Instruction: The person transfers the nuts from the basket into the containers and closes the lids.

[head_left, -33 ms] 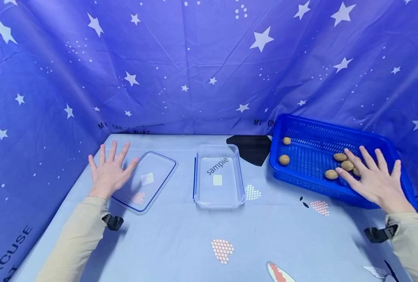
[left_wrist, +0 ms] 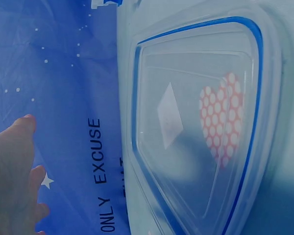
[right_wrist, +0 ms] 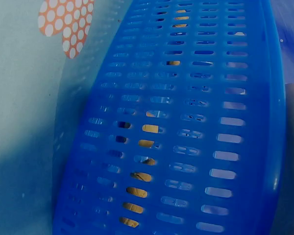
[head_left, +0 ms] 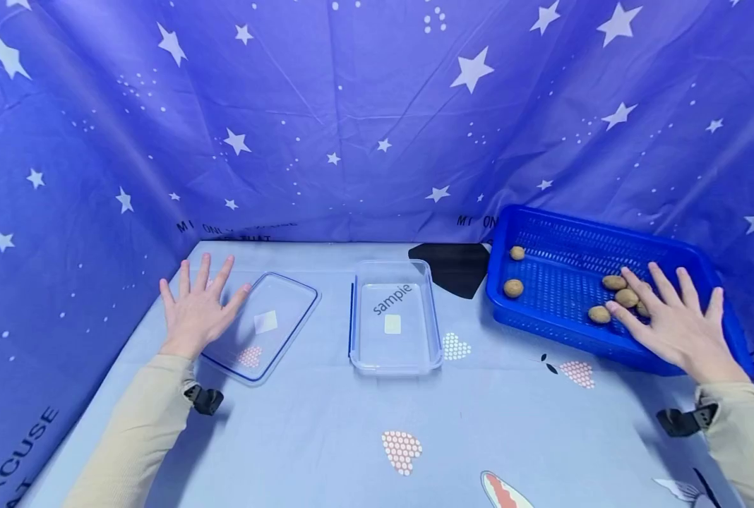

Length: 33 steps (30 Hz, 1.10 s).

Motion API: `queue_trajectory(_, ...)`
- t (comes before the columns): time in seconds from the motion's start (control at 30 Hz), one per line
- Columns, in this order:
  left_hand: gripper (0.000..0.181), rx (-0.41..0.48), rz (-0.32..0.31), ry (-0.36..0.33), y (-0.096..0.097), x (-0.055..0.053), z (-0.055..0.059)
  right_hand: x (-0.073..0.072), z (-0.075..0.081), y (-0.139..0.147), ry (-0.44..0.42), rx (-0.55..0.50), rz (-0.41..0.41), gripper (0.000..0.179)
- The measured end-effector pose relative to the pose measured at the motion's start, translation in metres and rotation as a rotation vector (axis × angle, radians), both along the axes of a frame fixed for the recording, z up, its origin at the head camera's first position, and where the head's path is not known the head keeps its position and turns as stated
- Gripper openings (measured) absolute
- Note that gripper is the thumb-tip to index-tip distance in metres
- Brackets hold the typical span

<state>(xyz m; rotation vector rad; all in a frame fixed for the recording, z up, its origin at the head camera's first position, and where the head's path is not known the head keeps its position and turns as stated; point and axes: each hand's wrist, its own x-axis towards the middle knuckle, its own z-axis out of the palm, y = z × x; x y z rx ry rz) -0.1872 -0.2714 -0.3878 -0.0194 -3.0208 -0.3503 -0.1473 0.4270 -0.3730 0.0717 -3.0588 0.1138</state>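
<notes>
My left hand [head_left: 194, 317] is spread with straight fingers over the left edge of a clear lid [head_left: 288, 289] with a blue seal. In the left wrist view the lid [left_wrist: 186, 63] lies flat, the hand [left_wrist: 12, 166] apart from it. A clear rectangular food container [head_left: 409, 356] stands uncovered in mid-table. At the right, my right hand [head_left: 685, 328] spreads its fingers above the near side of a blue perforated basket [head_left: 555, 282]. Several small brown walnut-like things lie inside, such as one [head_left: 599, 315] beside the thumb; the hand partly hides others. Neither hand holds anything.
A light-blue patterned cloth [head_left: 326, 437] covers the table. Behind and at the sides hangs a purple-blue curtain [head_left: 351, 92] with white stars. The basket's far edge stands close to the curtain. A black printed patch [head_left: 456, 268] lies between container and basket.
</notes>
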Motion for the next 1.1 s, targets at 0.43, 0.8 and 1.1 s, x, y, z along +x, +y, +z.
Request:
queue_trajectory(0.43,0.075,0.004,-0.004,0.012,-0.001,0.004,-0.004,-0.001,0.0,-0.001,0.002,-0.005,-0.002,0.082)
queue_trajectory(0.8,0.073,-0.017,-0.011,0.013,0.002,0.001,-0.001,-0.005,0.0,-0.001,-0.016,-0.006,-0.003,0.081)
queue_trajectory(1.1,0.076,-0.034,-0.037,-0.001,0.017,-0.004,-0.006,-0.007,0.004,-0.004,0.003,-0.062,0.06,0.074)
